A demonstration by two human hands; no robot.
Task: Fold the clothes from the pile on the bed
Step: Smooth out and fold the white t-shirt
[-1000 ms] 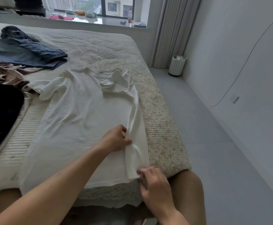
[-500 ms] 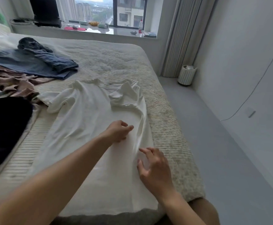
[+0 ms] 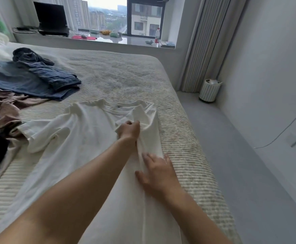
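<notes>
The left hand (image 3: 129, 128) has its fingers curled, pinching a bunch of the white T-shirt (image 3: 84, 138) near the right sleeve. The right hand (image 3: 158, 171) lies flat with fingers spread, pressing the shirt's folded right edge. The shirt lies spread on the bed (image 3: 126, 76), close to its right side. The thin, limp cotton could slide from under the flat palm as the left hand pulls, skewing the fold. The ribbed bedspread should give some grip. Blue jeans (image 3: 38, 80) and a brownish garment (image 3: 1, 106) lie crumpled further left.
</notes>
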